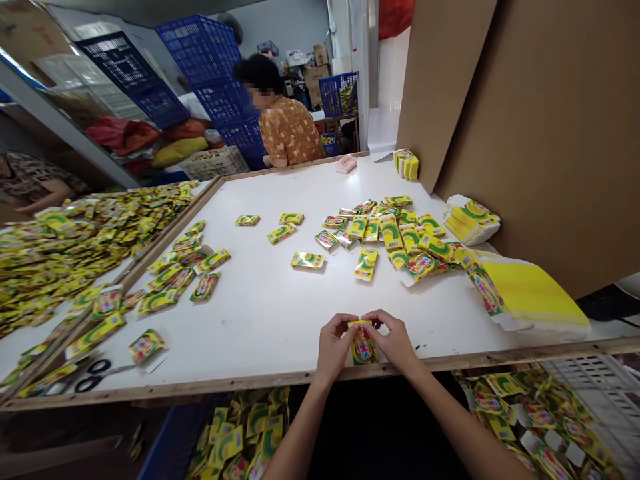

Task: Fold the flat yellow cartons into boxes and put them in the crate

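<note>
Close to the table's front edge, a small yellow and green printed carton (365, 350) stands between my two hands. My left hand (337, 339) pinches its upper left corner, fingers curled behind it. On the other side my right hand (391, 339) grips the top right corner the same way, both thumbs near the top flap. Just beyond my hands lie a single yellow carton (366, 265) and another carton (307, 261), flat on the white tabletop (260, 313). A heap of similar cartons (410, 233) spreads out further to the right.
Flat carton blanks (530, 293) are stacked at the right, beside a tall cardboard sheet (550, 133). Scissors (95, 375) lie front left. A wooden strip (165, 240) borders a large carton pile (75, 253). Filled baskets sit below the edge. A person (287, 127) sits across the table.
</note>
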`<state>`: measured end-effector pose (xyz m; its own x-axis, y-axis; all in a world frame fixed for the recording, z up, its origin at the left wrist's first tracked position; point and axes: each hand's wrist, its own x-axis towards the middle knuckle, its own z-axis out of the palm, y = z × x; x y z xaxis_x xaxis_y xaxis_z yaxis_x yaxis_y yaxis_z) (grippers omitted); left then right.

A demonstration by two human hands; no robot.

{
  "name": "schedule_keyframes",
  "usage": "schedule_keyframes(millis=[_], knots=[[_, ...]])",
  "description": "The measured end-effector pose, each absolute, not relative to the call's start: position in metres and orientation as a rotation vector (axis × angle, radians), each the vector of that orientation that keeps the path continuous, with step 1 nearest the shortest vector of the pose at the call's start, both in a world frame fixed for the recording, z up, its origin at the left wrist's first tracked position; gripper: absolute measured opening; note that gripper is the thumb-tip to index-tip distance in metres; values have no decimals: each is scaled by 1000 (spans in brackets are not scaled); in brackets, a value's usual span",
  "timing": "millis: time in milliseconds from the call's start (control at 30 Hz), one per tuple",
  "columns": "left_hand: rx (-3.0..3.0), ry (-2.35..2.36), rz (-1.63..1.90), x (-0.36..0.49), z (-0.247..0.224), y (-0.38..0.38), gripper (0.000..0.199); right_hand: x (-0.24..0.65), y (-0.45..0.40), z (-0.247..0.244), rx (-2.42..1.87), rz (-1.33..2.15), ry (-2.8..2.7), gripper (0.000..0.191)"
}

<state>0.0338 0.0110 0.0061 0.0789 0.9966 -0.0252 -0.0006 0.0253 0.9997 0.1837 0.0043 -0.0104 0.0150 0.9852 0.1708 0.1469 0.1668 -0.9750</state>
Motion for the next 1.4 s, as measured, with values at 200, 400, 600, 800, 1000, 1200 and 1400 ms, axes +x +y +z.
schedule_keyframes(millis=[200, 400, 600, 800, 1000, 1200, 1400], knots=[[1124, 1161, 1153, 40, 10, 13, 18, 185, 11, -3, -1253, 1031, -1352, 17], [1127, 1091, 1116, 37, 3, 4, 22, 187, -2, -8, -1182, 1032, -1384, 18], [1205, 1304, 1220, 19, 16, -14, 23, 192, 17, -16, -1163, 921, -1516, 18], [1286, 1862, 1194, -90, 57, -61, 42, 200, 83, -19, -1526, 410, -1954, 20], [1497, 2107, 1269, -123, 63, -83, 44, 193, 84, 3, -1393, 357, -1979, 32], [1500, 1474, 1289, -19, 25, -38, 45, 187, 34, 22, -1091, 712, -1628, 24], [1285, 1021, 1101, 33, 6, -17, 39, 189, 7, -3, -1042, 1082, -1246, 24]])
